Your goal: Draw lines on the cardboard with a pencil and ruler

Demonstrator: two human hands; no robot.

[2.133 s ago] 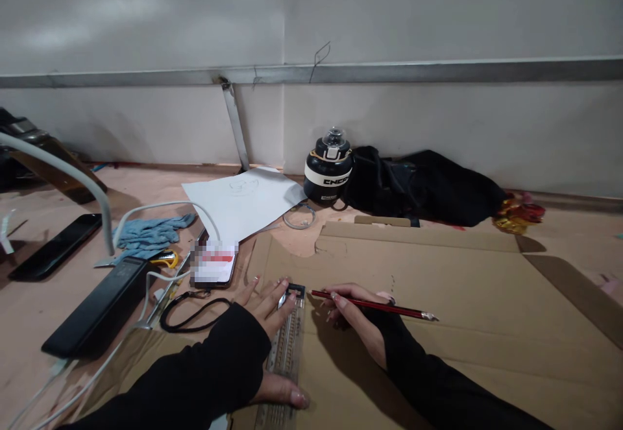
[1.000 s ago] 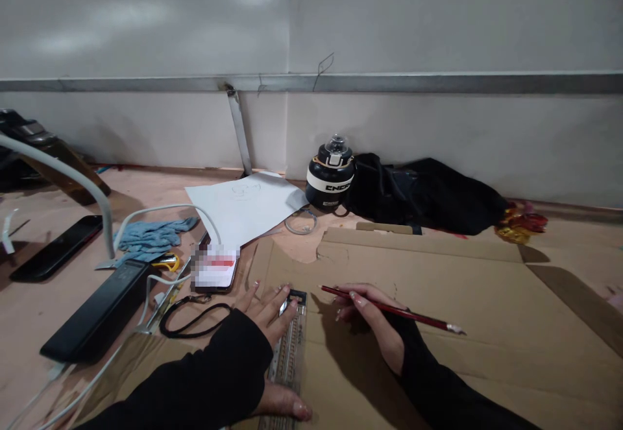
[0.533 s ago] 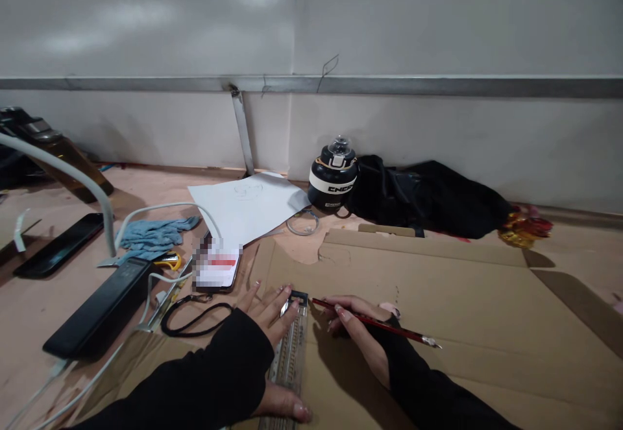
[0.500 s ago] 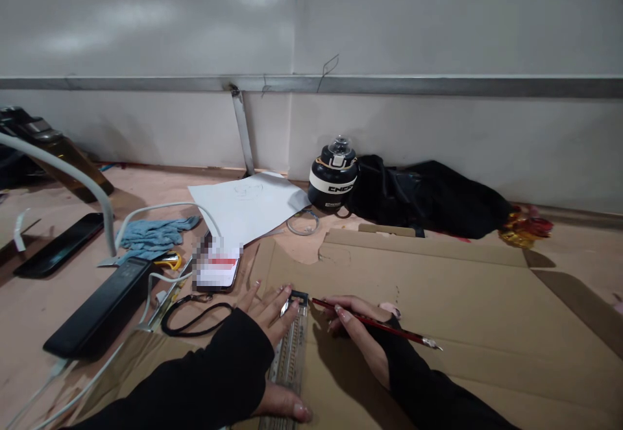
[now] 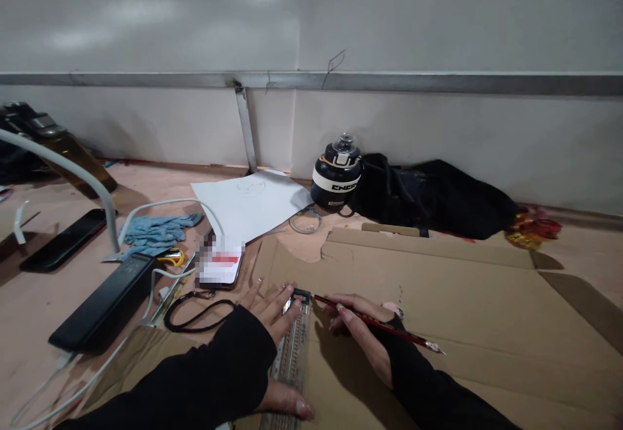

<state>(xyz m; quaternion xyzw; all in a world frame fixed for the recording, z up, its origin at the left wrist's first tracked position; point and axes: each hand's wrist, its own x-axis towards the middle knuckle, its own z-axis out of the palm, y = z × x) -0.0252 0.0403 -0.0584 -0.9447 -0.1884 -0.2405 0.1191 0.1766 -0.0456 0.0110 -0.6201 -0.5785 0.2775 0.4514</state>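
A clear ruler [image 5: 293, 346] lies lengthwise on a flat piece of brown cardboard [image 5: 438, 287]. My left hand [image 5: 275, 316] rests over it with the fingers spread, fingertips near its far end and the thumb across its near part. To the right, my right hand [image 5: 363, 326] is closed around a dark red pencil [image 5: 389, 329]. The pencil is tilted, and its tip points left, close beside the ruler's far right corner. Part of the ruler is hidden under my left hand.
A black bottle [image 5: 335, 174] stands behind the cardboard, beside black cloth [image 5: 438, 196]. White paper [image 5: 250, 203], a lit phone [image 5: 220, 264], a black cord loop [image 5: 195, 313], blue gloves [image 5: 160, 232], a black power bank [image 5: 102, 303] and a dark phone [image 5: 63, 238] lie left.
The view has shifted slightly, so the background items appear a little further right. Both hands, the ruler and the pencil hold nearly the same positions.
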